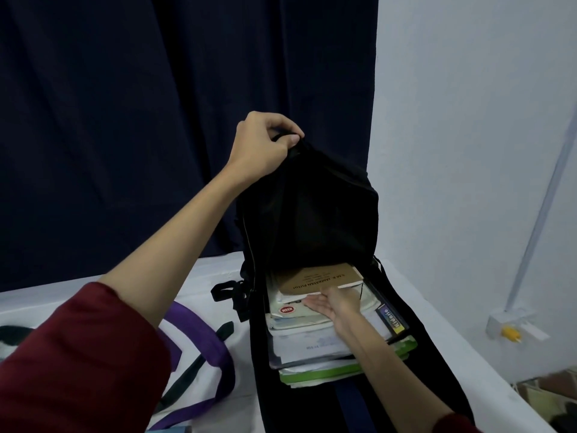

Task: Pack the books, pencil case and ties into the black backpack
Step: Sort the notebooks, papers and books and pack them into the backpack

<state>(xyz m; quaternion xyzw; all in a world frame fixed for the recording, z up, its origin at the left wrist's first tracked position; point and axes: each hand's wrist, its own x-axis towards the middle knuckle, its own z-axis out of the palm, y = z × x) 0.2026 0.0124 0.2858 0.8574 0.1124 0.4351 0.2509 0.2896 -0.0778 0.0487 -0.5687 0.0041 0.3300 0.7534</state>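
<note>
The black backpack (pixel 312 210) lies open on the white table, its upper flap lifted. My left hand (pixel 265 142) grips the top of that flap and holds it up. A stack of books (pixel 312 345) sits in the open main compartment, with a brown notebook (pixel 318 278) on top, partly under the flap. My right hand (pixel 334 304) lies flat on the stack just below the brown notebook, fingers straight and touching its edge. A purple tie (pixel 199 335) and a dark green tie (pixel 187 370) lie on the table to the left of the bag.
A dark blue curtain (pixel 140 120) hangs behind the table (pixel 468 348). A pale wall stands on the right with a conduit and a small box with a yellow part (pixel 510 332). Low at the right edge lie some cardboard items (pixel 549 398).
</note>
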